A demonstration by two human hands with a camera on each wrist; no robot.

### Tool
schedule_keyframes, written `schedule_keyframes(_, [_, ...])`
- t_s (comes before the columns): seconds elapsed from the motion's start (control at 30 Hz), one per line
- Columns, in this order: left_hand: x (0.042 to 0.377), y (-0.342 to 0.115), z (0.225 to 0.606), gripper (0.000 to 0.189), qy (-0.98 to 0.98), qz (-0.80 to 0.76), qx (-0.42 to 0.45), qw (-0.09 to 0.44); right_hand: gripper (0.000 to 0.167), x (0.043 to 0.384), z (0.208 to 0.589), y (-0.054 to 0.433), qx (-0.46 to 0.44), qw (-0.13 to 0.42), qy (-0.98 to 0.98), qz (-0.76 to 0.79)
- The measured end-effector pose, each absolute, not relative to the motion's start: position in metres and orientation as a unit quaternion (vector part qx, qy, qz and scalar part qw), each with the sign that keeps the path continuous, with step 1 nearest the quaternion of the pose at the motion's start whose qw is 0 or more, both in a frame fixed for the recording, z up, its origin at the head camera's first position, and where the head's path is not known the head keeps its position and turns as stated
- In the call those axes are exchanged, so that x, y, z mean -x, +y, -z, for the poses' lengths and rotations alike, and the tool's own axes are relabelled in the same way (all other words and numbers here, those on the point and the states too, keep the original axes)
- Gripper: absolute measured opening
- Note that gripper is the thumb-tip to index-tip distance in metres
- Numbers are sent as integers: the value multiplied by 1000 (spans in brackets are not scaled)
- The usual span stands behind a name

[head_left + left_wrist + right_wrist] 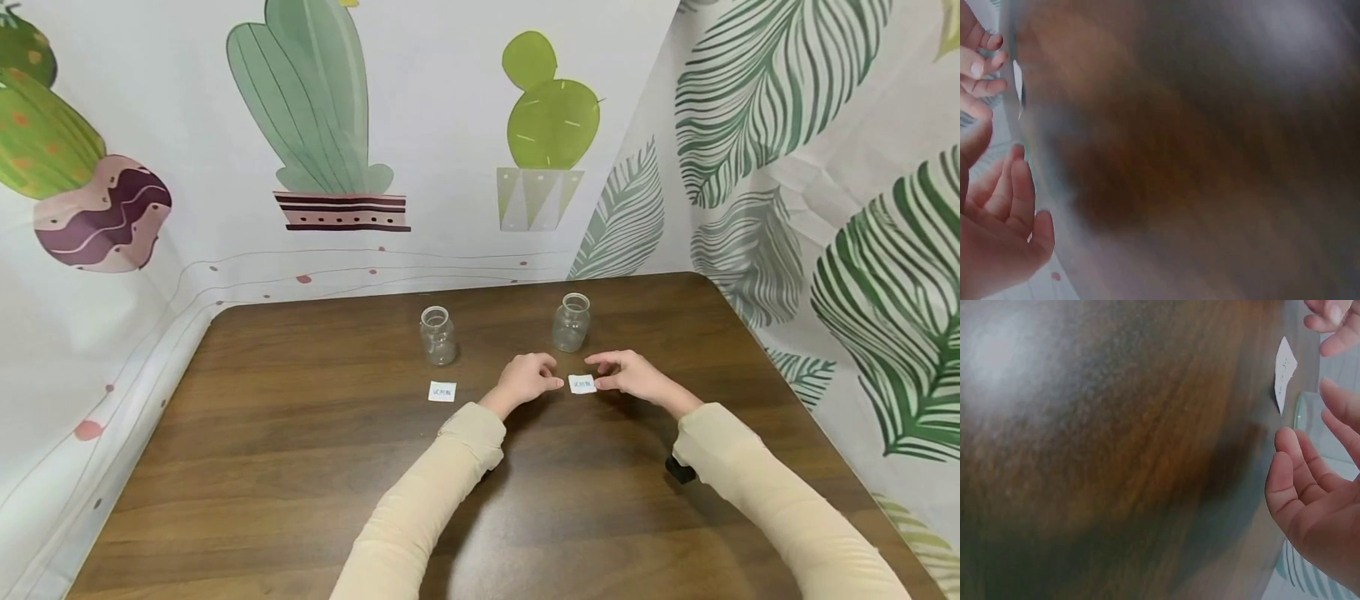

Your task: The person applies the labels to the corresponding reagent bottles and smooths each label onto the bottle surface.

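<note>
A small white paper label [582,384] with blue handwriting lies on the table between my two hands. On its left is my left hand [527,379], fingers loosely bent and holding nothing. My right hand [628,375] hovers at the label's right edge, its thumb close to the paper; whether they touch I cannot tell in the head view. The right wrist view has the label [1284,372] apart from the relaxed fingers of the right hand [1319,497]. Just behind the label stands an uncapped clear glass jar [572,322].
A second clear glass jar [438,336] stands to the left, with another handwritten white label [442,392] in front of it. The brown wooden table [300,467] meets a fabric backdrop [450,125] printed with cacti and leaves at its far edge.
</note>
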State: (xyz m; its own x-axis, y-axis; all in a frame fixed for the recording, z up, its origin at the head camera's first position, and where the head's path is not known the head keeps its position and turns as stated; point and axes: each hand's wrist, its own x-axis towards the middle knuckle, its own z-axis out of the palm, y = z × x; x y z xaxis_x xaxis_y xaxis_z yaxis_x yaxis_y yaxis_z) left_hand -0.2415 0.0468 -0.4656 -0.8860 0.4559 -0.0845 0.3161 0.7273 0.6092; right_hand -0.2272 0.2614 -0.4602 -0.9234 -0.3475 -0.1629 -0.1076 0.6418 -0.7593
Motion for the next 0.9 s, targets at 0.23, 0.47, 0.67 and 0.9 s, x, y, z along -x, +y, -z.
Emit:
schedule_keyframes(0.23, [235,64,474,30,956,-231,-169,68,36,232,470,258,119,154,896,400])
schedule_keyframes(0.47, [227,78,476,29,970,-182,-156,28,34,234,471,258,138,130,917,350])
schedule_keyframes(0.67, [224,84,478,29,976,-161,-144,20,33,234,475,256,160,106,931,311])
schedule_keyframes(0.9, [226,88,480,28,977,-158,-137,36,25,233,474,255,163,99,935,300])
